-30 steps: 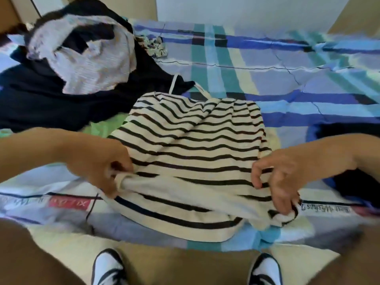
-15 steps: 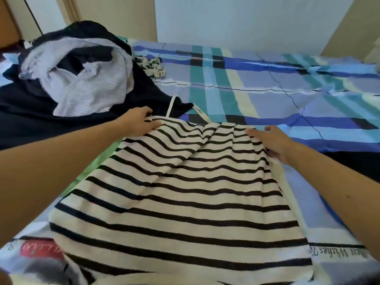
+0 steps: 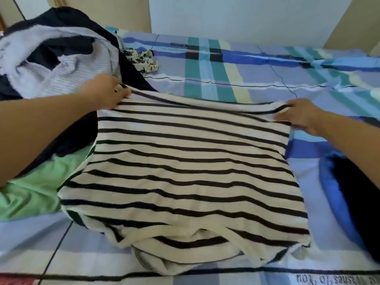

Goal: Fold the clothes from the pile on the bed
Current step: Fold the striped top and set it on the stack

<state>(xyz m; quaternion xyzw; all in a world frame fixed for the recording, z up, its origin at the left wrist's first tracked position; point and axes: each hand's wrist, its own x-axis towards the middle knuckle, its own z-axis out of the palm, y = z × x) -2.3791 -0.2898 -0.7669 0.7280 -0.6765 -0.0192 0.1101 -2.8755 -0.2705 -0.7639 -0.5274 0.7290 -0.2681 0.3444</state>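
The pile (image 3: 51,58) of unfolded clothes is noted at the far left corner of the bed (image 3: 236,77). The left hand (image 3: 107,93) is found at the far left corner of the striped top (image 3: 185,161), its fingers (image 3: 123,94) pinching that edge. The top is laid flat across the middle of the bed, straps toward the near edge, its long axis judged to run near to far. The right hand (image 3: 300,116) is placed at the far right corner, its fingers (image 3: 284,115) apparently pinching the hem. Neither hand is judged nearer. The cloth lies wholly nearward of both, so a fold would be drawn toward the near edge.
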